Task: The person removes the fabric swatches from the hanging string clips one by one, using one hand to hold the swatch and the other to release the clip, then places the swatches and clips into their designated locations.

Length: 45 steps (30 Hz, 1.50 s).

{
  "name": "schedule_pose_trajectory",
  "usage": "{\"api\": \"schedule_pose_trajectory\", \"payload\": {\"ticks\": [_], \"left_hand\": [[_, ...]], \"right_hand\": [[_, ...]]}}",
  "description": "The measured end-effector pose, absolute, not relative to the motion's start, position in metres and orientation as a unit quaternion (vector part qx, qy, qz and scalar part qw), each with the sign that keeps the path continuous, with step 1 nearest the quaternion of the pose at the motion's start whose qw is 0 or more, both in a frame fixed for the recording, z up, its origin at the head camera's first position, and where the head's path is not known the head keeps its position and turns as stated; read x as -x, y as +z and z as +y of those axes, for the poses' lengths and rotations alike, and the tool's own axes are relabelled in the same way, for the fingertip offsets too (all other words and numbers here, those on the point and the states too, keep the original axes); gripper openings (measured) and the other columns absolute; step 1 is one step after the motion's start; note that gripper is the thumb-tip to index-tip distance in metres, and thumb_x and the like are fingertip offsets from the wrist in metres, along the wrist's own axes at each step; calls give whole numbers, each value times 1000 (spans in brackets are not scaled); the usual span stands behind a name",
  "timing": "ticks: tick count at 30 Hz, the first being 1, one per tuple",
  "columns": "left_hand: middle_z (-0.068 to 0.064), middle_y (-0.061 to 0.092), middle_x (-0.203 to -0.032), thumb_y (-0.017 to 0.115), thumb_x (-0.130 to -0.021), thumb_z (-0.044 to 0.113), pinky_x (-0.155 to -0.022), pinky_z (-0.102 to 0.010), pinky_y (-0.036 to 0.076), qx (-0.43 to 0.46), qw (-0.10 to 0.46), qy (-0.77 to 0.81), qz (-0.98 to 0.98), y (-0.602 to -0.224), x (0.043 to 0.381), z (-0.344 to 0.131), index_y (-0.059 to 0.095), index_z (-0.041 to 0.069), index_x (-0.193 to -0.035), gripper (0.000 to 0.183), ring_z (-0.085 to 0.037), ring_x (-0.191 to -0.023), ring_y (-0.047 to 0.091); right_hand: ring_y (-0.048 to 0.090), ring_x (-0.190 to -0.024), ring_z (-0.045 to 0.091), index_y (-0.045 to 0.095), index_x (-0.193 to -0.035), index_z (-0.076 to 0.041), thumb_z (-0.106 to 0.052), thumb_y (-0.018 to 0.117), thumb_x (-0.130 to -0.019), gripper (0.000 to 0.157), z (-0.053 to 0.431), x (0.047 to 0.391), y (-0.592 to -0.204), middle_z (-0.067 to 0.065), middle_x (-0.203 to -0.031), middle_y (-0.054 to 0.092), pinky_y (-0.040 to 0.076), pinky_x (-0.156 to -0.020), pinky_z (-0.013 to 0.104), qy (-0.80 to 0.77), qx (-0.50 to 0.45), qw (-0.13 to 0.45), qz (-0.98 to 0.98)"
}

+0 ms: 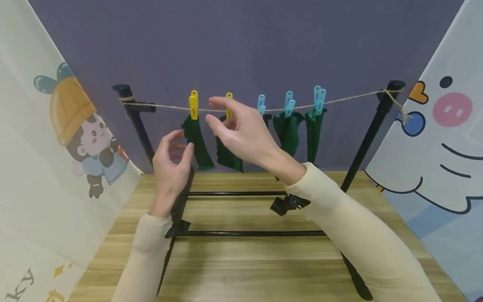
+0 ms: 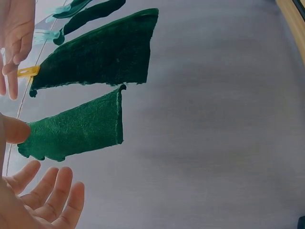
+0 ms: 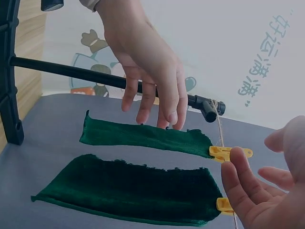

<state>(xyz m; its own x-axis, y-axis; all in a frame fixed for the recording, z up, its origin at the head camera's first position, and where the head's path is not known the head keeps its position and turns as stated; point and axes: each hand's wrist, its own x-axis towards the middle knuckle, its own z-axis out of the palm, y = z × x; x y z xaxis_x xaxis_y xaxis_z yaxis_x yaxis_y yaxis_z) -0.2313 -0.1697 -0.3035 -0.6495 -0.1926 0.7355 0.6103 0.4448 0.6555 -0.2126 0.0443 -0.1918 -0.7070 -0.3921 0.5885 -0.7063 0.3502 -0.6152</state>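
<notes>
Green cloth pieces hang from a string (image 1: 170,107) by clothespins. The leftmost green cloth (image 1: 198,144) is held by a yellow clothespin (image 1: 194,105). My left hand (image 1: 171,163) is beside its left edge, fingers spread and thumb apart, gripping nothing. My right hand (image 1: 245,130) is raised before the second green cloth (image 1: 228,158), thumb and forefinger apart with a gap between them. Its fingers are near the second yellow clothespin (image 3: 224,205) in the right wrist view. In the head view the right hand partly hides that clothespin and the cloth below it.
Three light blue clothespins (image 1: 289,104) hold more green cloth (image 1: 287,132) to the right. Black posts (image 1: 367,136) carry the string at both ends. Black crossbars (image 1: 241,233) run low over the wooden table (image 1: 249,268). A grey-purple panel (image 1: 241,46) stands behind.
</notes>
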Motion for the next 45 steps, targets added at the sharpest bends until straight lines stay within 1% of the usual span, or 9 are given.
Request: {"api": "schedule_pose_trajectory", "payload": {"ticks": [4, 11, 16, 19, 23, 26, 32, 39, 45], "left_hand": [[-10, 70, -136, 71, -102, 17, -84, -19, 55, 136, 389, -508, -756, -300, 233, -170, 63, 5, -142, 43, -20, -105, 71], [-9, 68, -138, 69, -104, 21, -87, -22, 55, 123, 374, -516, -761, -295, 234, -169, 61, 4, -144, 44, -20, -107, 70], [-9, 68, -138, 68, -105, 24, -88, -28, 56, 118, 359, -523, -764, -294, 236, -167, 62, 6, -144, 43, -20, -109, 69], [-9, 68, -138, 67, -105, 25, -89, -32, 56, 119, 359, -524, -763, -293, 237, -166, 62, 7, -144, 43, -20, -110, 69], [-8, 69, -137, 66, -106, 25, -90, -30, 55, 113, 357, -529, -761, -290, 239, -165, 63, 8, -143, 41, -17, -109, 68], [-9, 70, -133, 65, -106, 23, -90, -28, 54, 105, 357, -537, -757, -289, 241, -165, 64, 6, -141, 39, -13, -106, 67], [-11, 71, -129, 64, -106, 23, -89, -27, 53, 99, 356, -549, -750, -288, 242, -165, 66, 5, -138, 37, -8, -103, 65], [-16, 73, -121, 64, -106, 20, -85, -22, 52, 107, 368, -557, -737, -286, 245, -162, 70, 1, -129, 30, -4, -97, 65], [-13, 75, -109, 66, -106, 18, -79, -21, 54, 111, 382, -562, -725, -284, 248, -165, 73, -2, -122, 27, -3, -90, 67]], "right_hand": [[78, -90, 18, 53, -156, -13, -25, 63, -108, 51, 40, 213, -188, 1, -155, 59, 61, -78, 32, 456, -343, 169, -804], [75, -90, 9, 47, -160, -14, -28, 62, -108, 56, 32, 217, -187, 1, -161, 54, 60, -76, 28, 430, -341, 156, -821], [78, -92, 16, 43, -162, -12, -26, 62, -109, 58, 26, 222, -189, 5, -164, 51, 60, -73, 30, 445, -334, 141, -819], [79, -94, 19, 38, -164, -13, -25, 61, -109, 60, 21, 227, -189, 8, -166, 49, 61, -78, 31, 471, -330, 124, -809], [79, -93, 20, 31, -166, -14, -24, 61, -109, 65, 14, 232, -189, 9, -167, 46, 62, -90, 32, 516, -320, 99, -788], [79, -91, 22, 29, -167, -14, -21, 63, -108, 69, 9, 234, -187, 10, -166, 47, 62, -91, 34, 542, -320, 92, -772], [78, -89, 21, 36, -165, -14, -23, 68, -106, 68, 3, 235, -186, 9, -156, 57, 61, -80, 31, 543, -315, 115, -770], [75, -82, 24, 58, -150, -9, -26, 69, -106, 48, 4, 234, -185, 8, -143, 66, 57, -65, 29, 509, -311, 170, -785], [77, -78, 21, 64, -145, -10, -26, 70, -106, 42, 4, 235, -184, 7, -141, 69, 54, -58, 29, 510, -313, 177, -782]]}}
